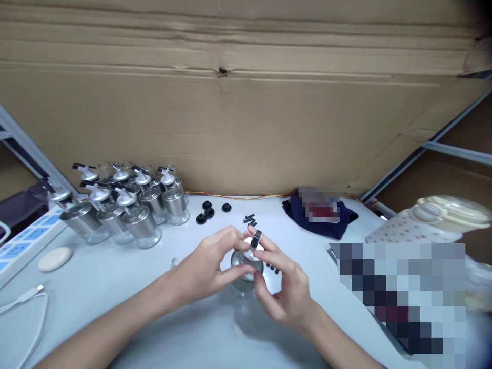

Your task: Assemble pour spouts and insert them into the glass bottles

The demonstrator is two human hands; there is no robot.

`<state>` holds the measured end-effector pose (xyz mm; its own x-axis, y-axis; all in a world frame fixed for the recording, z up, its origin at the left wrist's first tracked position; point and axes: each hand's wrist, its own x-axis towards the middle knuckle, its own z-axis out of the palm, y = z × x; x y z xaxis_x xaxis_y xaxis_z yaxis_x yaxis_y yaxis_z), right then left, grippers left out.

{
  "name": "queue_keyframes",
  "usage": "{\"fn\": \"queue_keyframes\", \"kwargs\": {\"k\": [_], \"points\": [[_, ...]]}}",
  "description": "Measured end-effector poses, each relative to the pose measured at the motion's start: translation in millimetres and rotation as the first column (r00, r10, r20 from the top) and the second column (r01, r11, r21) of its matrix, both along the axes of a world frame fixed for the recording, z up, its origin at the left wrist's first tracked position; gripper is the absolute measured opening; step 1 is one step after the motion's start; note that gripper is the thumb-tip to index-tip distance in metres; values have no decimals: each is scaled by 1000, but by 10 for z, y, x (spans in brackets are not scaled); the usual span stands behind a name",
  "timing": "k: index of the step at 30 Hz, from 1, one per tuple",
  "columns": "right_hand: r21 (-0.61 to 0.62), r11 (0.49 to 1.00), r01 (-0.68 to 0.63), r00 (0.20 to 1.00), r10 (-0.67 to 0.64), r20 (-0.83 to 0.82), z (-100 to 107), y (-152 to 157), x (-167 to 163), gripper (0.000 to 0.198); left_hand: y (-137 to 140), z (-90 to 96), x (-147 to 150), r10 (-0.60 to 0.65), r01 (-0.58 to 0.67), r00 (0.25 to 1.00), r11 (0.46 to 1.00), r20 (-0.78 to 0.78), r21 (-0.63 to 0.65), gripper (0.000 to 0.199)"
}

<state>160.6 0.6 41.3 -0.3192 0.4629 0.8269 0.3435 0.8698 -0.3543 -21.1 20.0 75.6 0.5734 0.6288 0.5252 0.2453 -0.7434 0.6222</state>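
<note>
On the counter (184, 328), the left hand (207, 264) and right hand (288, 287) grip the lid (249, 254) of a glass bottle (241, 291) between their fingertips.

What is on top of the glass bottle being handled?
A pale cap, with a black piece above it, sits atop the glass bottle. The left grip and right grip partly cover the cap's edge, so its full fit cannot be seen.
</note>
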Motion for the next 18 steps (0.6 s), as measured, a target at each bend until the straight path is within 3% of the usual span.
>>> {"fn": "queue_keyframes", "kwargs": {"k": [5,10,14,18], "points": [[-107,994,22,999,-17,45,-12,-74,2,59,-24,63,-10,76,-75,997,994,-4,74,4],[-179,982,62,994,-77,-83,11,-144,62,61,-5,339,-216,273,-276,961,956,44,97,10],[-211,974,87,979,-123,-164,7,-210,159,61,51,554,-512,463,-463,886,886,-1,-7,16],[-247,961,125,968,-173,-183,-47,-272,224,55,164,649,-825,593,-604,789,796,-161,-26,19]]}}
